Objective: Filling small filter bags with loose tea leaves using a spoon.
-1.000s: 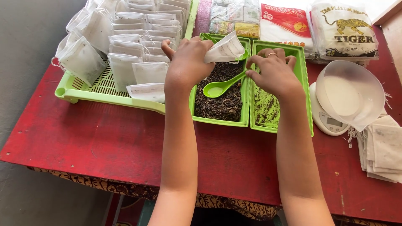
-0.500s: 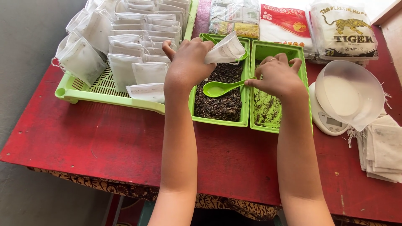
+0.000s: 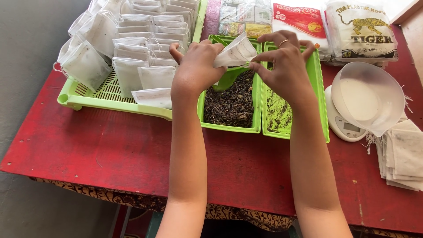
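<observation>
My left hand (image 3: pixel 198 66) grips a white filter bag (image 3: pixel 235 53) above a green tray (image 3: pixel 229 128) filled with dark dried tea leaves (image 3: pixel 231 103). My right hand (image 3: pixel 286 70), with a ring on one finger, pinches the right edge of the same bag between thumb and fingers. A green plastic spoon (image 3: pixel 227 78) lies in the leaves under the bag, its handle hidden. Under my right hand is a second green tray (image 3: pixel 318 88) holding only a thin layer of crumbs (image 3: pixel 277 112).
A large slotted green tray (image 3: pixel 105 94) on the left holds several filled white bags (image 3: pixel 132 44). At the right, a white bowl (image 3: pixel 368 99) sits on a small scale (image 3: pixel 346 125), beside a stack of flat bags (image 3: pixel 405 154). Plastic packages (image 3: pixel 361 28) line the red table's (image 3: pixel 110 145) back.
My right hand has let go of the green spoon, which now rests in the tea leaves. The hand rose to the bag and pinched its edge. My left hand stayed in place.
</observation>
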